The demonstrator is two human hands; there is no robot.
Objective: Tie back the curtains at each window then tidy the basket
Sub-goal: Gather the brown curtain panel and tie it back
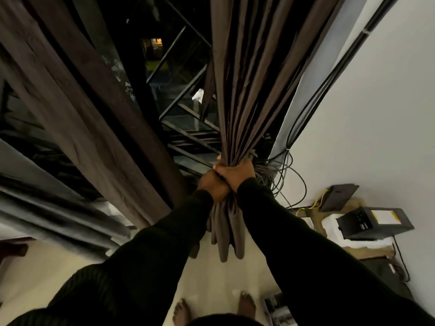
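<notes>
Hanging lengthwise from top of frame to the floor: brown curtain, right of the window, gathered into one tight bunch at mid-frame, folds fanning out above, loose tail drooping below the grip.

Head view, items:
- Right hand: fingers clenched round the gathered bunch from the right, knuckles toward the camera.
- Left hand: just below and touching the right hand, fingers curled round the same bunch; fingertips hidden behind the fabric.
- Both arms in dark sleeves.
- Second curtain: left of window, slanting from upper left toward centre; blurred.
- Window: dark glass with metal bars, between the two curtains.
- Cables: tangled against the white wall, just right of the bunch.
- Black box: on the floor at right; kind unclear.
- Bare feet at bottom edge, partly cut off.
</notes>
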